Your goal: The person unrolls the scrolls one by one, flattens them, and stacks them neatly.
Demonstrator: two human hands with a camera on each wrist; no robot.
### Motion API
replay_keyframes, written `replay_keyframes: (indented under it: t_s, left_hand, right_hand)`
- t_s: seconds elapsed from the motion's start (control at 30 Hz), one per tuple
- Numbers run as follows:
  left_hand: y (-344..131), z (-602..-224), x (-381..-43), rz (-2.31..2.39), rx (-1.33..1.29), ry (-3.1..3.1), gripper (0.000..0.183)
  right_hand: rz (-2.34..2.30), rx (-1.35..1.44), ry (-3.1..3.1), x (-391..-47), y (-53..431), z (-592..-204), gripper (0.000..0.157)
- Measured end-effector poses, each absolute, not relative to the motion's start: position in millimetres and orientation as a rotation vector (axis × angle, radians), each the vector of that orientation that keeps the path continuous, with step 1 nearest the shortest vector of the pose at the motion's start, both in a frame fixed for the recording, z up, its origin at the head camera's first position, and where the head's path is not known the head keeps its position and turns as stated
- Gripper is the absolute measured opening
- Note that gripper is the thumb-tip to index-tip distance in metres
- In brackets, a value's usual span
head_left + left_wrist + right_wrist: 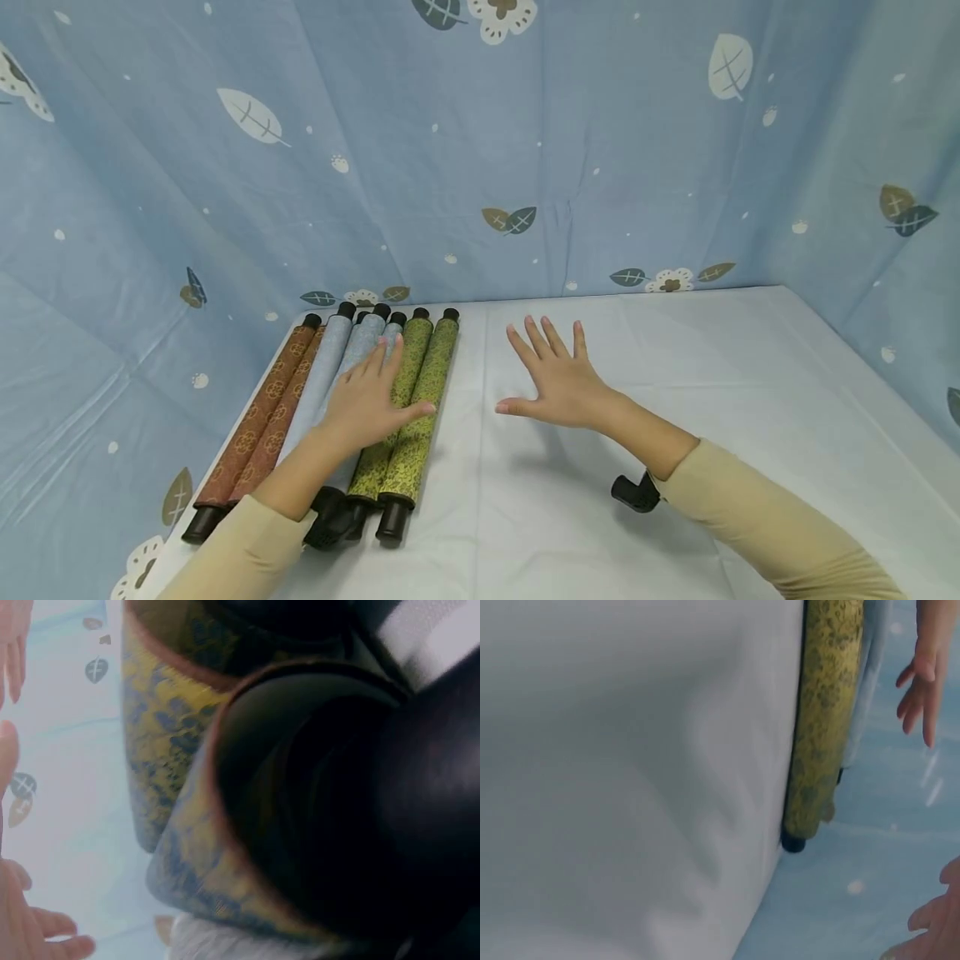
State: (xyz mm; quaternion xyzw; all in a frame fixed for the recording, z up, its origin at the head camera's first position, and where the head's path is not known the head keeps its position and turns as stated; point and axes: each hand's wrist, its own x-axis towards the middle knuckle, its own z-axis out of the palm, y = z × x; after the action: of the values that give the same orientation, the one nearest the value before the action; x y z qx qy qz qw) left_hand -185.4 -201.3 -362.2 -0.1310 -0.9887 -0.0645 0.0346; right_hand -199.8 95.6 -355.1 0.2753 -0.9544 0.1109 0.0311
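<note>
My left hand point(367, 404) hovers over the rolled scrolls at the left of the table, fingers spread and thumb out to the right. Below it lie two yellow-green patterned scrolls point(431, 392) and several pale blue scrolls point(318, 392), partly hidden by the hand and forearm. Two reddish-brown scrolls point(258, 417) with a gold flower pattern lie furthest left. All have black end knobs point(393, 521). My right hand point(566, 387) is held over the white cloth, fingers spread and holding nothing. In the left wrist view the dark end of a yellow-patterned scroll point(187, 855) looms large.
A white cloth point(720, 358) covers the table. Blue curtains point(600, 150) with leaf and flower prints stand behind it and at both sides. Black wrist devices show beneath the forearms, one point(636, 493) by the right sleeve.
</note>
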Motion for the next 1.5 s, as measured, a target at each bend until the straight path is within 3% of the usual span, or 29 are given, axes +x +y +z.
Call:
replay_keyframes:
  t_s: [0.33, 0.6, 0.83, 1.5]
  left_hand:
    - [-210, -347, -182, -0.393, -0.298, -3.140, 0.095]
    - [-208, -358, -185, -0.369, -0.254, -3.266, 0.085]
    - [-209, -366, -196, -0.417, -0.289, -3.271, 0.083]
    - [-207, -366, -210, -0.249, -0.303, -3.398, 0.077]
  right_hand:
    - [0.361, 0.908, -2.955, -197, 65, -357, 0.099]
    - [0.394, 0.932, -3.012, -190, 45, -368, 0.094]
    - [0.612, 0.969, -3.004, -195, 21, -376, 0.079]
    - [1.382, 0.771, -3.077, -214, -28, -408, 0.069]
